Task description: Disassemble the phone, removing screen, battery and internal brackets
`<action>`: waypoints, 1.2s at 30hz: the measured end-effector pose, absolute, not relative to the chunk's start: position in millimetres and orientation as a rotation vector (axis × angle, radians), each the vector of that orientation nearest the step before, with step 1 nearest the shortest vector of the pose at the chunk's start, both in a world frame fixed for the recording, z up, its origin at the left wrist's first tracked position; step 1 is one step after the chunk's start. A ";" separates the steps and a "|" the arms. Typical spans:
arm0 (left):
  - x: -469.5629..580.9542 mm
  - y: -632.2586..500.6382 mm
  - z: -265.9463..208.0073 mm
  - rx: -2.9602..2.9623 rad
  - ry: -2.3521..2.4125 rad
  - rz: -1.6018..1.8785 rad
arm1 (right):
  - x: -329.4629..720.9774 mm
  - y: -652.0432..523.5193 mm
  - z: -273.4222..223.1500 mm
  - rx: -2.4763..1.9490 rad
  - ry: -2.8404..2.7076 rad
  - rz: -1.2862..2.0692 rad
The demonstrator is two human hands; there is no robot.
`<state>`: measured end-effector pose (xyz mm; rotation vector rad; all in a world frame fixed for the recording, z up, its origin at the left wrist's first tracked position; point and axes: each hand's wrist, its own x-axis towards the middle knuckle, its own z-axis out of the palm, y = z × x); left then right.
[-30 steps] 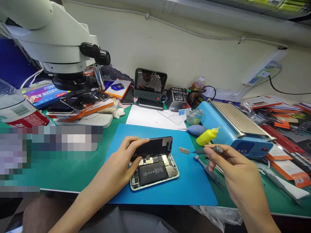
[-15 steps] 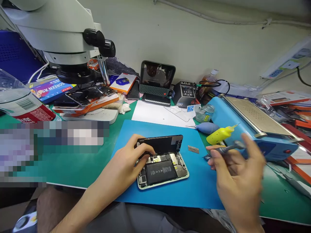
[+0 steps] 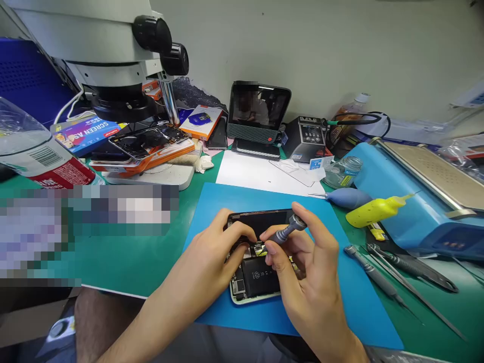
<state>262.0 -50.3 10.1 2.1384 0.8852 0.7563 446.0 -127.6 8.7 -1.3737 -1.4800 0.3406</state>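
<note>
An opened phone (image 3: 239, 287) lies on a blue mat (image 3: 212, 206), its black battery (image 3: 259, 277) exposed and its screen (image 3: 249, 218) propped up along the far edge. My left hand (image 3: 215, 252) grips the phone's left side; its index finger and thumb reach inside near the screen's base. Between the fingers of my right hand (image 3: 313, 282) is a grey screwdriver (image 3: 285, 232), tilted with its tip down at the phone's inner parts. One fingertip rests on the screwdriver's cap. The tip itself is hidden by my fingers, as is the phone's right side.
To the right are tweezers (image 3: 416, 292), a grey pen-like tool (image 3: 378, 277), a yellow bottle (image 3: 374, 212) and a blue machine (image 3: 401, 212). A microscope (image 3: 113, 65) overhangs the left, above stacked phones and boxes. A large bottle (image 3: 45, 151) stands far left.
My right hand has moved left with the screwdriver, from beside the mat's right edge to over the phone. My left hand keeps its place on the phone. The view has shifted slightly.
</note>
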 end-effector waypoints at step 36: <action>262.2 -50.6 13.2 2.123 0.886 0.714 | 449.4 -123.8 12.4 -1.222 -1.776 0.044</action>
